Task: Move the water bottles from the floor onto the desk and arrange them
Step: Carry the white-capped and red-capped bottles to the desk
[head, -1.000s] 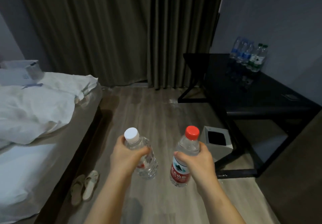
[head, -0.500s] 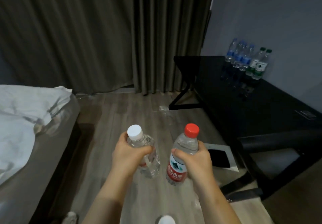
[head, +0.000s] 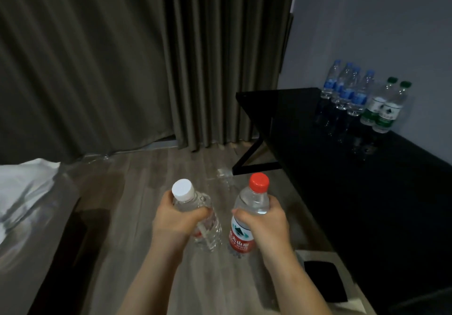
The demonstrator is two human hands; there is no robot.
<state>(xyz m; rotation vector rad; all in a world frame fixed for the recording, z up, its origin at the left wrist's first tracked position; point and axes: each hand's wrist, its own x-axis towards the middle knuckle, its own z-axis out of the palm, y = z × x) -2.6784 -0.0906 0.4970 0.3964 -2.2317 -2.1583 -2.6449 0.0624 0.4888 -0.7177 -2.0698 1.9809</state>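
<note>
Left hand [head: 176, 219] clamped round white-cap bottle [head: 210, 229], right hand [head: 265, 225] round red-cap bottle [head: 253, 203], both lower centre, over the floor. They look full, so weighty (thin plastic, dents, maybe slick). Grip at the shoulder. Desk [head: 342, 172] at right.

We count four blue-cap bottles [head: 358, 96], two green-cap bottles [head: 389, 111] far right; near, one white-cap bottle [head: 182, 191], one red-cap bottle [head: 254, 202].

desk [head: 342, 192] right | 6 bottles [head: 358, 96] on desk, by wall [head: 367, 21] | bed [head: 29, 192] left | bin [head: 318, 256] before desk
</note>
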